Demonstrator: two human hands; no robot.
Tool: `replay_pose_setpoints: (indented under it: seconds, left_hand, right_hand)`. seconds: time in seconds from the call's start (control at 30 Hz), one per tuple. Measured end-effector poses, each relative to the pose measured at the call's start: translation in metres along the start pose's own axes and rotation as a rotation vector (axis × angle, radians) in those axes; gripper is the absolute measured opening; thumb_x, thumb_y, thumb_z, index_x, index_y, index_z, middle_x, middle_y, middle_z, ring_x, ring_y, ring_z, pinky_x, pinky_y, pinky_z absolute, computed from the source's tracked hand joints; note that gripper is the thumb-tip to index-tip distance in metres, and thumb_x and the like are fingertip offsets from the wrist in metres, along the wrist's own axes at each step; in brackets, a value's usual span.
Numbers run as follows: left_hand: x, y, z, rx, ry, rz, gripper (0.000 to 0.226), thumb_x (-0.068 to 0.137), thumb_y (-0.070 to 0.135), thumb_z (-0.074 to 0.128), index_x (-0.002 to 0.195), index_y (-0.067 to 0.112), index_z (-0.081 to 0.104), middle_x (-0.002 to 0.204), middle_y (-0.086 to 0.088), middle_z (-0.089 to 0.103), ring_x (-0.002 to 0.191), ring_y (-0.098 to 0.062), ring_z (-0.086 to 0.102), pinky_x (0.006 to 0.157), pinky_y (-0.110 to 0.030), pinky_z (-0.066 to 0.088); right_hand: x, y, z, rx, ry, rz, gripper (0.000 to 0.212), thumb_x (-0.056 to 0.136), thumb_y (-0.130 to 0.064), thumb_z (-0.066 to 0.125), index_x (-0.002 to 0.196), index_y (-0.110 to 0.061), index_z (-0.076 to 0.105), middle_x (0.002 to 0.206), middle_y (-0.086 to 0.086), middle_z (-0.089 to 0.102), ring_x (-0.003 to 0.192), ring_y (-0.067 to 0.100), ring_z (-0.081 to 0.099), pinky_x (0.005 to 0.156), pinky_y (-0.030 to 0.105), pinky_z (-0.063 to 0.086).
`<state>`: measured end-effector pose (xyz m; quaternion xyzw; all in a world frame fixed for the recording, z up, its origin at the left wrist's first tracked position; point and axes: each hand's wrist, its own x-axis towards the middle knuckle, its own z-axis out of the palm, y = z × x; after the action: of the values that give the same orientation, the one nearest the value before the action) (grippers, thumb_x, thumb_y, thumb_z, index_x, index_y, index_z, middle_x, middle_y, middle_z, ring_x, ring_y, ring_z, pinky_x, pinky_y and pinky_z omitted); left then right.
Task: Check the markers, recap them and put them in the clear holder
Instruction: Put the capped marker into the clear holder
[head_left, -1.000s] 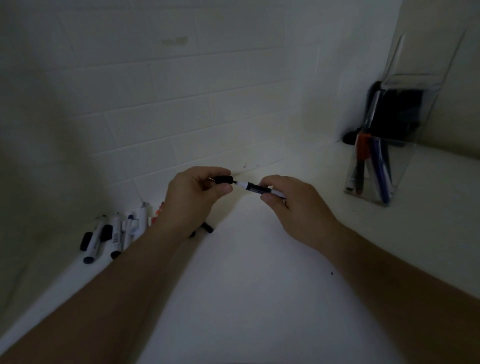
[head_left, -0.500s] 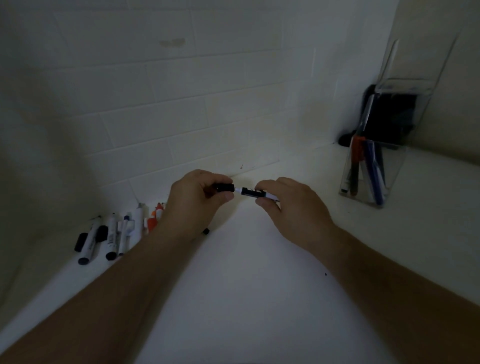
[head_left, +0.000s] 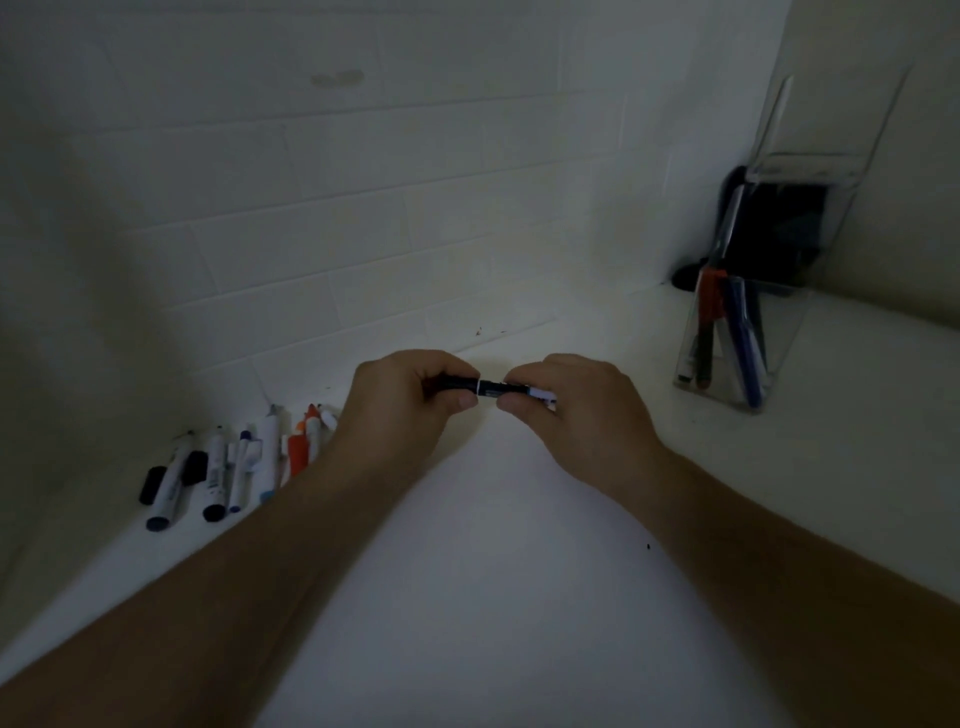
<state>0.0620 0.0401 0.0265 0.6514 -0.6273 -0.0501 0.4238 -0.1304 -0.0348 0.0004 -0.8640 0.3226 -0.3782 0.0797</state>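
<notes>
Currently left hand (head_left: 400, 410) pinches black cap (head_left: 451, 383), right hand (head_left: 566, 410) grips marker (head_left: 511, 391) barrel; cap meets barrel between both hands, above white counter (head_left: 467, 597). Loose markers (head_left: 228, 467) lie left of left hand. Clear holder (head_left: 737, 332), few markers inside, stands well right of right hand.

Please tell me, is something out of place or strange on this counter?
Nothing looks broken or spilled. A loose black cap lies beside the row of markers, apart from any pen. The markers in the clear holder lean crookedly. Both hands, left hand and right hand, hold one marker.
</notes>
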Motion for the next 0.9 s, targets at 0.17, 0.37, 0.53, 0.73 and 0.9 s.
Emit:
replay_pose_setpoints:
  seconds: [0.17,0.37,0.53,0.73,0.9]
  left_hand:
    - [-0.002,-0.001,0.002,0.052,-0.034,0.053,0.017,0.079,0.020,0.082,0.090,0.032,0.078,0.082,0.013,0.072,0.079,-0.005,0.064,0.070,-0.019,0.043]
    - [-0.006,0.005,-0.003,0.059,0.009,0.084,0.015,0.081,0.020,0.080,0.092,0.031,0.078,0.082,0.015,0.072,0.078,-0.003,0.063,0.072,-0.020,0.045]
    - [-0.008,0.014,0.007,-0.024,-0.003,0.051,0.022,0.079,0.027,0.082,0.088,0.044,0.071,0.081,0.026,0.068,0.080,0.007,0.063,0.073,-0.007,0.042]
    - [-0.014,0.018,0.019,-0.103,-0.008,0.153,0.047,0.089,0.033,0.071,0.132,0.038,0.052,0.102,0.020,0.065,0.090,0.002,0.061,0.081,-0.011,0.045]
    - [-0.027,0.009,0.042,0.148,-0.068,0.514,0.038,0.093,0.024,0.062,0.130,0.028,0.059,0.117,0.005,0.061,0.109,-0.013,0.053,0.095,-0.025,0.040]
  right_hand:
    - [-0.002,0.003,-0.001,0.006,-0.063,0.006,0.030,0.094,-0.056,0.048,0.096,-0.035,0.070,0.075,-0.009,0.059,0.072,0.007,0.053,0.067,0.039,0.048]
    - [0.001,-0.005,-0.004,0.023,-0.052,-0.003,0.027,0.095,-0.050,0.050,0.107,-0.035,0.070,0.085,-0.010,0.066,0.080,0.013,0.059,0.070,0.039,0.049]
    - [0.001,-0.014,-0.018,-0.355,-0.155,-0.084,0.024,0.101,-0.038,0.049,0.124,-0.042,0.056,0.092,-0.010,0.065,0.086,0.020,0.049,0.073,0.037,0.038]
    - [0.014,-0.021,-0.069,-0.328,-0.117,-0.041,0.012,0.100,-0.027,0.053,0.109,-0.025,0.059,0.093,-0.003,0.057,0.086,0.021,0.053,0.074,0.036,0.042]
    - [0.028,-0.008,-0.156,-0.323,0.283,0.103,0.028,0.097,-0.024,0.062,0.124,-0.013,0.064,0.104,0.001,0.059,0.087,0.012,0.050,0.079,0.018,0.031]
